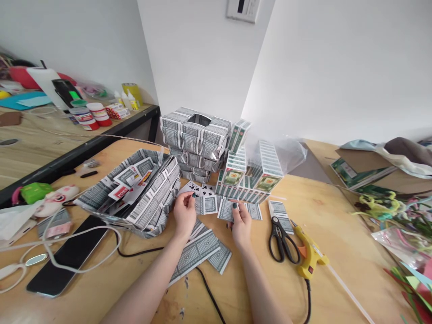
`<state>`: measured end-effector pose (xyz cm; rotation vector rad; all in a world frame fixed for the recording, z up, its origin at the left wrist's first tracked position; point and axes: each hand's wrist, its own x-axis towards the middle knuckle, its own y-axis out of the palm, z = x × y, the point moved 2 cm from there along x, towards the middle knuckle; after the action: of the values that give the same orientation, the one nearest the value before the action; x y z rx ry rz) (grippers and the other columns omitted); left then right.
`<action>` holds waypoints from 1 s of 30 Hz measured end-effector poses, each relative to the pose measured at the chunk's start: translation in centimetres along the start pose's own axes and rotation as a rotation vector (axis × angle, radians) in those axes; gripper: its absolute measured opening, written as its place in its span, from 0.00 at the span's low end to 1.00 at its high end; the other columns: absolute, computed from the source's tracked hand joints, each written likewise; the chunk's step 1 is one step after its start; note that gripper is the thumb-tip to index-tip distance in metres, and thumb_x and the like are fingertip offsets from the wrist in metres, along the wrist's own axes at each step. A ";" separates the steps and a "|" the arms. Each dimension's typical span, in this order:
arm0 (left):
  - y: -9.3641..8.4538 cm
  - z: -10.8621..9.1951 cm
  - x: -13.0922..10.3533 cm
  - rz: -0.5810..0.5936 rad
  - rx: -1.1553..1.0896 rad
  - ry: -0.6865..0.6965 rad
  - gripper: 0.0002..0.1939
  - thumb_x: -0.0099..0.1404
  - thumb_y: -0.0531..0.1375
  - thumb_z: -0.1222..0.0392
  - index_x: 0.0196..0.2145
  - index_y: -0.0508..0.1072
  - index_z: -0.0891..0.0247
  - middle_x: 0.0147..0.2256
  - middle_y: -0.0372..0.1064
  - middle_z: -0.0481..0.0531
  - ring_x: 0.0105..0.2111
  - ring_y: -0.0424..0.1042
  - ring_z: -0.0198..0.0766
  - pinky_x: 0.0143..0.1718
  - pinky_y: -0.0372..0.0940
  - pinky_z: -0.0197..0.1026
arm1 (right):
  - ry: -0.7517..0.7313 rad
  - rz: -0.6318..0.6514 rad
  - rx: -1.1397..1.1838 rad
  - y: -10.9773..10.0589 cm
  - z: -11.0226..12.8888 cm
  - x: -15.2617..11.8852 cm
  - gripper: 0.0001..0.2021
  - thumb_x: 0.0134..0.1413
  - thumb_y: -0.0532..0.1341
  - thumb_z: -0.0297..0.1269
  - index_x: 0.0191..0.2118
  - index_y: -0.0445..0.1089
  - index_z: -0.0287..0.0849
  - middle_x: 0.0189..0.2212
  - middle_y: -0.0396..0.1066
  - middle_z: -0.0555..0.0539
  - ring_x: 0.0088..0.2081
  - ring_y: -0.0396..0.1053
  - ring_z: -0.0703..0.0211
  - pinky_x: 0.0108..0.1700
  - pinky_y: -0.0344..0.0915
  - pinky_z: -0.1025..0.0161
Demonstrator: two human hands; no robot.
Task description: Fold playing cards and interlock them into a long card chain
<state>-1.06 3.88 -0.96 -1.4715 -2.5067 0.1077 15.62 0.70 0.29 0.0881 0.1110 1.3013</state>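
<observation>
A craft workspace, judging by its supplies: on a wooden table [305,195], a yellow hot-glue gun [309,255] and black-handled scissors [278,229] at four o'clock, playing cards [199,249] at six, and a card-built box [205,141] near the centre. Small squeeze bottles [127,101] (labels unreadable) stand on another table [23,155] at ten; bright paper-like strips [412,288] lie at four, far edge.

- Right hand [241,223], five o'clock from centre: fingers partly hidden beneath a card strip [224,209].
- Left hand [185,214], seven o'clock: fingertip contact with cards indeterminable.
- Basket [159,188], nine o'clock: floor concealed by contents.
- Wall panel [248,11], twelve o'clock: cropped above.
- Boxed decks [269,163], three o'clock: lettering illegibly small.
- Paper strips [414,285], four o'clock: cropped rightward.
</observation>
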 end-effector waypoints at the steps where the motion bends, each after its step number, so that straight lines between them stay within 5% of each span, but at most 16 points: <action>1: 0.0 -0.1 0.0 0.009 0.002 0.003 0.09 0.56 0.54 0.63 0.36 0.68 0.64 0.35 0.68 0.54 0.35 0.68 0.39 0.39 0.64 0.43 | 0.000 0.002 -0.005 0.0 0.0 0.0 0.16 0.48 0.54 0.48 0.38 0.64 0.41 0.16 0.54 0.57 0.14 0.51 0.69 0.14 0.55 0.70; 22: 0.2 -1.1 -0.6 0.075 0.023 0.022 0.08 0.57 0.53 0.63 0.36 0.68 0.64 0.36 0.68 0.54 0.35 0.68 0.38 0.38 0.63 0.41 | -0.012 0.026 -0.041 0.0 -0.2 0.1 0.16 0.49 0.53 0.48 0.39 0.63 0.42 0.16 0.53 0.58 0.13 0.51 0.70 0.15 0.56 0.70; 30: 0.6 -2.5 -1.3 0.358 0.024 0.252 0.08 0.57 0.55 0.60 0.34 0.71 0.62 0.35 0.68 0.52 0.39 0.67 0.38 0.41 0.62 0.41 | 0.021 0.100 0.040 0.5 -0.3 -0.2 0.14 0.50 0.55 0.45 0.42 0.56 0.47 0.19 0.55 0.58 0.13 0.54 0.69 0.14 0.57 0.70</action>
<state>0.72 2.88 1.18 -1.7864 -2.0226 0.0110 15.09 0.66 0.03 0.1155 0.1521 1.4004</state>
